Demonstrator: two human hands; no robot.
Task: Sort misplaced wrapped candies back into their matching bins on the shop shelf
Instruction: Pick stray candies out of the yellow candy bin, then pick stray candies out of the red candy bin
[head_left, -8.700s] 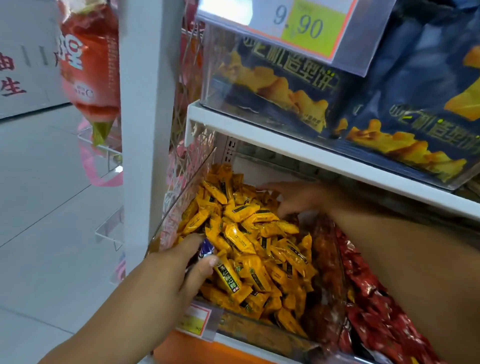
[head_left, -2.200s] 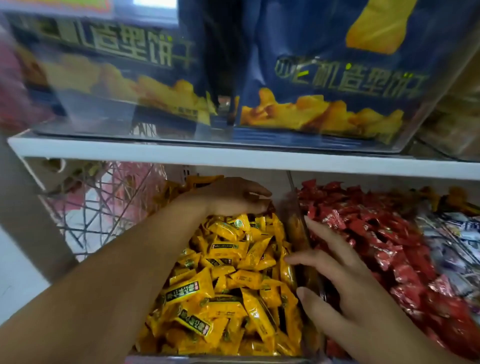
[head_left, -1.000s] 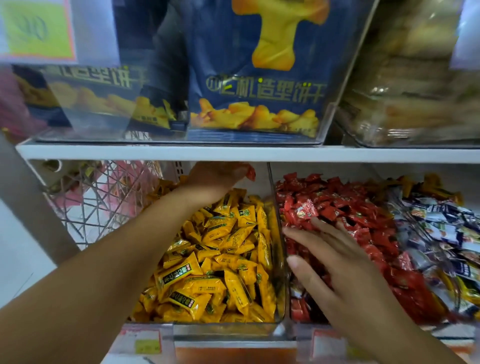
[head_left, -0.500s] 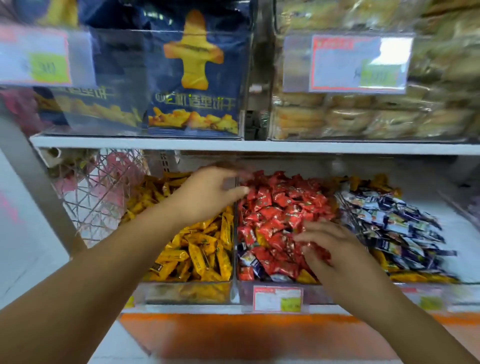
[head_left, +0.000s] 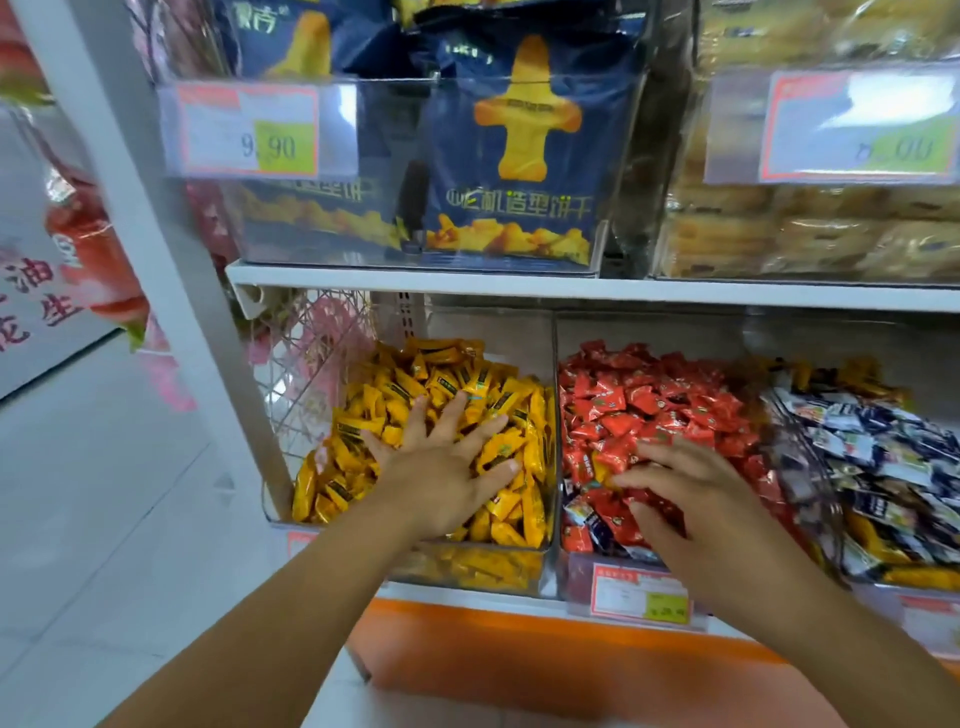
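Note:
Three clear bins stand side by side on the lower shelf. The left bin (head_left: 551, 364) holds yellow wrapped candies (head_left: 457, 379). My left hand (head_left: 441, 467) lies flat on that pile with fingers spread. The middle bin (head_left: 576, 571) holds red candies (head_left: 639, 400), with a few blue-and-white wrapped candies (head_left: 584, 512) at its front left. My right hand (head_left: 680, 483) rests on the red pile, fingers extended over the candies. The right bin (head_left: 789, 447) holds blue-and-white candies (head_left: 883, 447) mixed with yellow ones.
The upper shelf (head_left: 571, 286) carries clear boxes of blue biscuit bags (head_left: 524, 156) and pale pastry packs (head_left: 810, 228), with price tags in front. A wire basket (head_left: 311, 374) hangs left of the yellow bin. A white upright post (head_left: 156, 218) stands at the left, with tiled floor beyond.
The view has pulled back from the shelf. My left hand came forward from the back of the yellow bin and flattened on the pile. My right hand stays on the red candies.

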